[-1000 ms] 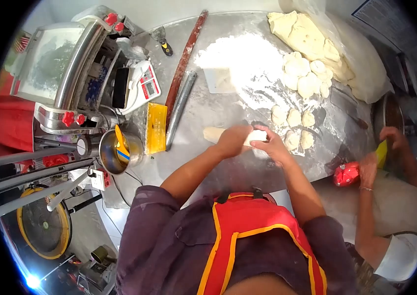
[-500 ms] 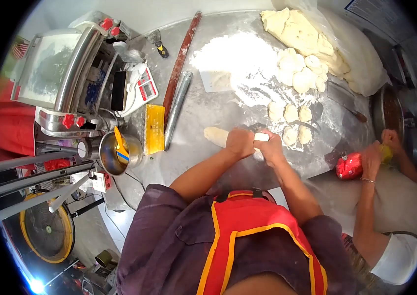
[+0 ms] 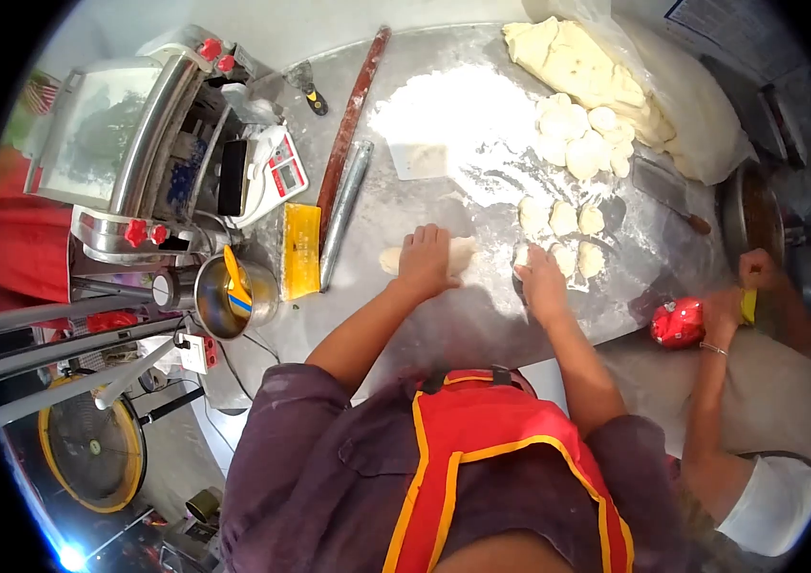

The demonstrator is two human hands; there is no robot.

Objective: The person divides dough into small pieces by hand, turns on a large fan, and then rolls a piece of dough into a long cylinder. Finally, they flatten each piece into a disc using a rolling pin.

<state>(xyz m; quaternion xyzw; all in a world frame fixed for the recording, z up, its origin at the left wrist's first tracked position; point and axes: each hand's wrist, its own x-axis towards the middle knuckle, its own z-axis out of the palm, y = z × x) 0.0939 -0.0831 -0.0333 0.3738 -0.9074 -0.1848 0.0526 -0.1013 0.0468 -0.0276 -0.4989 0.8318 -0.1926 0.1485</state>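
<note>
Filling most of my remote view, a dull grey metal table (image 3: 482, 329) carries the work I watch. Along its left side stands a bulky silver machine (image 3: 138, 143) with a shiny cylinder and red knobs. At the far right, a large cream-coloured slab of dough (image 3: 577, 67) lies partly inside a crumpled clear plastic bag (image 3: 702, 124). Left of the slab, a broad patch of white flour (image 3: 458, 105) covers the metal. Farther left lies a long, thin reddish-brown rod (image 3: 353, 124), with a shorter grey metal tube (image 3: 346, 215) beside its lower half. Between slab and flour, I see a rounded cluster of pale dough pieces (image 3: 582, 143).

Nearer me, a smooth pale dough roll (image 3: 463, 254) rests on the table, crossed by my left hand (image 3: 426, 256). That grip is laid palm down, fingers extended and thumb out to the side; both ends of the roll show past it. To the right, five small pale dough lumps (image 3: 563, 219) sit in rows of three and two. Just beside the lower row, my right hand (image 3: 543, 279) has its grip pinching a small white dough piece (image 3: 521, 255), mostly hidden by the fingers.
</note>
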